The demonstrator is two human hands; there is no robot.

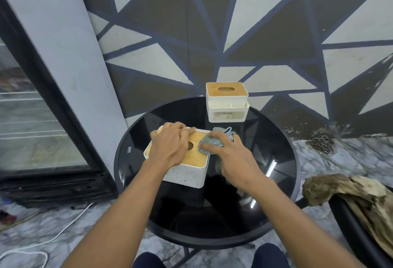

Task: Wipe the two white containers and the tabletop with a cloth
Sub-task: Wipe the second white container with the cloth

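Two white containers stand on the round black glass counter (202, 214), each with a wooden lid that has a slot cut in it. The near container (187, 175) sits left of centre, its front wall speckled with dark spots. The far container (227, 108) stands at the back edge, well apart from the first, and has an open tray section across its front with a label on it (the print is too blurred to read). There is one cloth (210, 142), blue-grey and bunched up, lying on the right end of the near container's lid and spilling past its right edge.

Both hands are on the near container, just beside each other but not touching. The left hand (170, 145) lies palm-down over the left part of the lid, its fingers bent over the far rim and clamped on the box. The right hand (231, 155) is spread wide with fingers nearly straight, pressing the cloth flat against the lid; folds of cloth poke out beyond the fingertips.

Around the counter are one chair (348, 221) on the right with brown fabric (340, 189) draped over it, one chain (322, 144) heaped on the floor, one white cable (63, 231), and one glass-door cooler (32, 129) on the left.
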